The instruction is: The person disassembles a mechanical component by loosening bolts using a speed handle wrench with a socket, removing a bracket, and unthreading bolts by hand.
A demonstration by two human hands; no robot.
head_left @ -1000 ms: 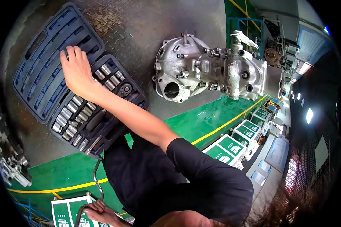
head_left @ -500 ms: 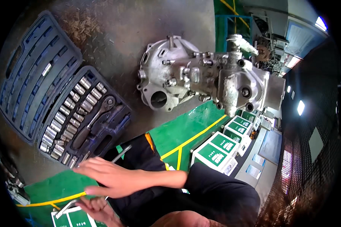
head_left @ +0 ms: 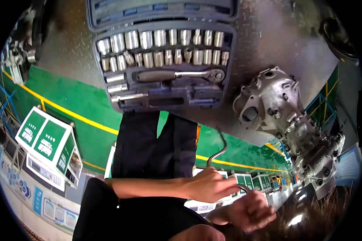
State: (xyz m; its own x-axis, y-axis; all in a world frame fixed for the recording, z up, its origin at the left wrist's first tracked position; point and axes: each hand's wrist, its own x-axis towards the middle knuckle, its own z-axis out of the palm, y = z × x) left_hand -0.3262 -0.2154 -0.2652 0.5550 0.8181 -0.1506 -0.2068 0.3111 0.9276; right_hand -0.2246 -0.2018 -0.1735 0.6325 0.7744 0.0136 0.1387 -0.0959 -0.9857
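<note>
both hands (head_left: 213, 185) (head_left: 251, 211) close around a bent metal rod (head_left: 220, 149), steadying it below the open socket case (head_left: 165, 64).

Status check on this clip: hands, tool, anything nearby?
Left hand gripping bent metal bar. Right hand closed just below it, contents hidden. Open socket set and metal housing on bench, clear of both hands.

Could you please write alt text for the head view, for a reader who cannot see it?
Two bare hands, the left hand and the right hand, grip a bent metal rod low in the frame. Above them an open socket set case with a ratchet lies on a grey metal table, beside a cast metal gearbox housing.
</note>
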